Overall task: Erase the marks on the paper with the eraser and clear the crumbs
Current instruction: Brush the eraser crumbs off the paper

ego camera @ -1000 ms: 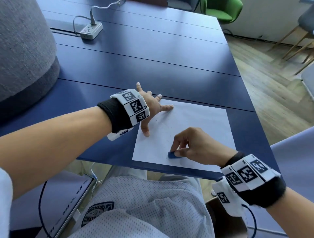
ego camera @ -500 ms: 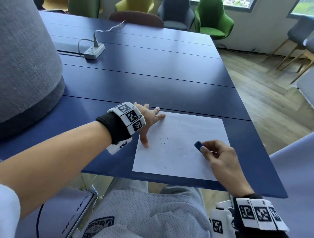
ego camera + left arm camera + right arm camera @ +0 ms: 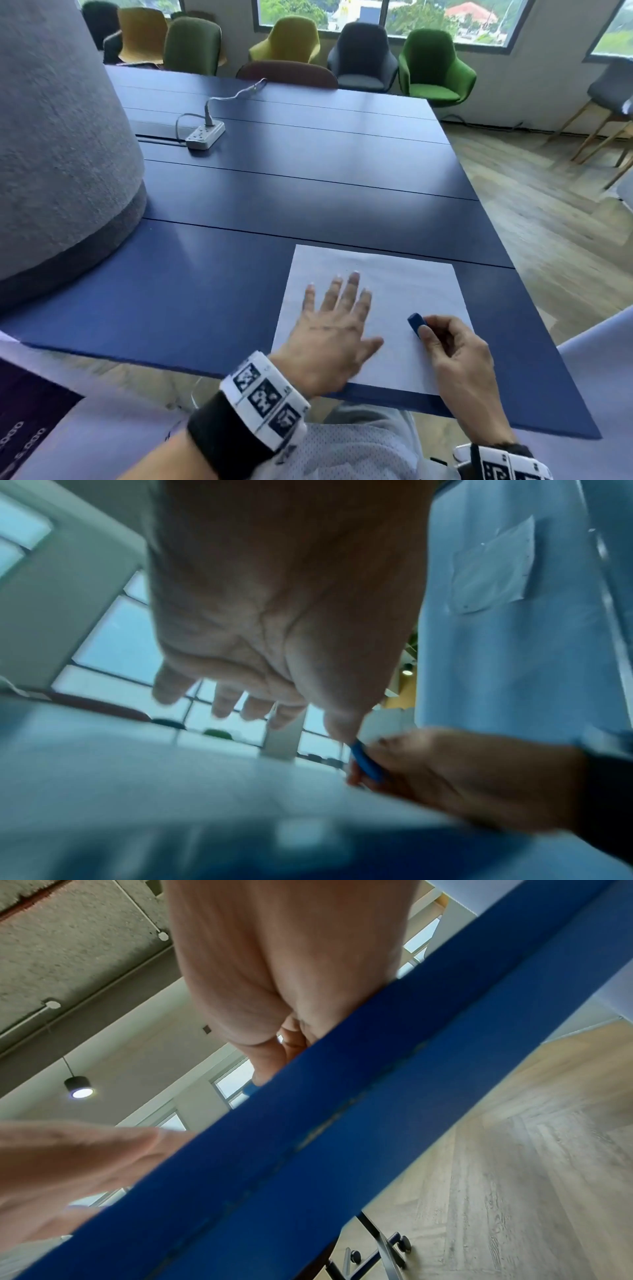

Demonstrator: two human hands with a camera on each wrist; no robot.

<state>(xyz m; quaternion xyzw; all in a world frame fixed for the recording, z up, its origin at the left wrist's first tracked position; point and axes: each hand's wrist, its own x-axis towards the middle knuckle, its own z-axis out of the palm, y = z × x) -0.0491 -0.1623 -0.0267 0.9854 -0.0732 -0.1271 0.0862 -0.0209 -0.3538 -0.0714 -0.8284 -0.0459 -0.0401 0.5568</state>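
**Flat left palm on the sheet, eraser pinched in the right**

We see the paper [image 3: 404, 298] lying near the front edge of the blue table [image 3: 239, 301], its near edge close to the table's rim. The left hand [image 3: 334, 329] is spread over the sheet's left half — fingers straight and slightly fanned, holding nothing. From the left wrist view the palm faces down above the sheet, though blur keeps us from telling whether it touches. The right hand [image 3: 452, 349] sits at the paper's right side, fingers curled, pinching the blue eraser [image 3: 416, 322] between thumb and fingertips — the eraser's free end points toward the left hand's thumb, close beside it. We cannot make out marks or crumbs on the sheet. Farther back on the table rests a white power strip [image 3: 205, 134] with its cable.
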